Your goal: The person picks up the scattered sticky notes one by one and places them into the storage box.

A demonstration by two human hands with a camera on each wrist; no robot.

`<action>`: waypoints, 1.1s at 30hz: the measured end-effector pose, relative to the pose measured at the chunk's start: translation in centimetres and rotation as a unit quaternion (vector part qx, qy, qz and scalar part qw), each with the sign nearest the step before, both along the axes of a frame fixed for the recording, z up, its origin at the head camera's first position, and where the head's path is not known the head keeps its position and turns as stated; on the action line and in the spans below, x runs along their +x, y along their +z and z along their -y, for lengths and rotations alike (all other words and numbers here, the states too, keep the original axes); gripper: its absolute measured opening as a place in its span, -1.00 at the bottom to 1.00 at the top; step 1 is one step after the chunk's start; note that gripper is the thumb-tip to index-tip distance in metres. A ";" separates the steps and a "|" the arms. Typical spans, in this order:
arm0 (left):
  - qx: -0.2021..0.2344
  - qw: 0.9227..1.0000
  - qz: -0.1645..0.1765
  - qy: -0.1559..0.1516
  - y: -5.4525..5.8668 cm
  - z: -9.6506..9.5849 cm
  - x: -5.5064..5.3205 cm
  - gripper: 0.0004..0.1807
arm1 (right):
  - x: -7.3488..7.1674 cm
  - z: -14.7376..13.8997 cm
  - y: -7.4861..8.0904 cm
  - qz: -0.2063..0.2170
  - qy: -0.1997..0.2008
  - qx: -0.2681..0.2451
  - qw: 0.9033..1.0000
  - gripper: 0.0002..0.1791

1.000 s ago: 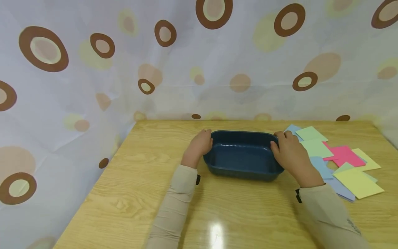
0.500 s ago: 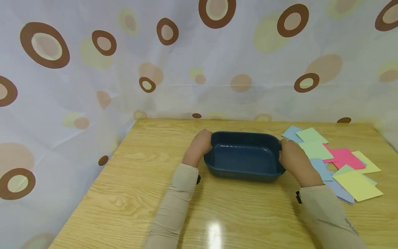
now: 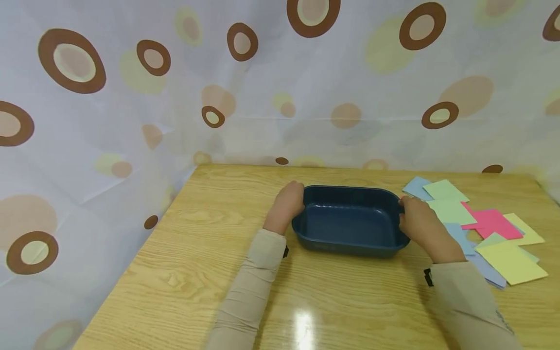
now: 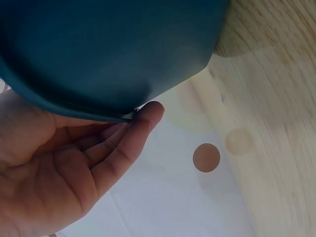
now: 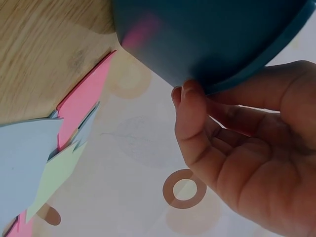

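The dish [image 3: 350, 227] was deep blue, an oblong with rounded ends, walls flaring to a thin rim that lipped outward. Its surface was smooth and glossy: pale highlights ran along the inner floor, and in the right wrist view a pink smear of reflection showed on the outer wall. It sat right of centre at the table [image 3: 188, 272]; whether its base touched the wood could not be told.

The left hand [image 3: 285, 208] gripped the left end, fingers curled at the rim. The right hand [image 3: 425, 227] gripped the right end the same way, its bent fingertips showing just past the rim's edge from the wrist. Both hands covered parts of those ends.

Beige sleeves [image 3: 250, 291], creased along the left forearm, reached the wrists. The tabletop was pale yellow, wavy-grained and shiny enough to throw back a bright patch of light near the front.

Flat, matte, straight-edged cards lay overlapping just beyond the right hand, which hid some of their edges: a yellow card [image 3: 512, 262] in front, a pink card [image 3: 498, 223] and a green card [image 3: 452, 212] behind, blue ones among them. A whitish cloth [image 3: 262, 78] with brown rings hung behind and to the left.
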State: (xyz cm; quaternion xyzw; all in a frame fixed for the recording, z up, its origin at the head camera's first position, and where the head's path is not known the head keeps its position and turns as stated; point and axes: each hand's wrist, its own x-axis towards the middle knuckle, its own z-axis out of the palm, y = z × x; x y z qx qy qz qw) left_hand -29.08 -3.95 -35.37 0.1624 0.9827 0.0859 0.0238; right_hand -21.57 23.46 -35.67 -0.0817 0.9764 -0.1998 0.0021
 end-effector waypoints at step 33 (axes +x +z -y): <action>0.033 0.999 0.002 0.012 -0.1 1.5 0.6 -0.82 | 0.9 0.7 1.7 0.046 0.031 -0.024 0.998 -0.66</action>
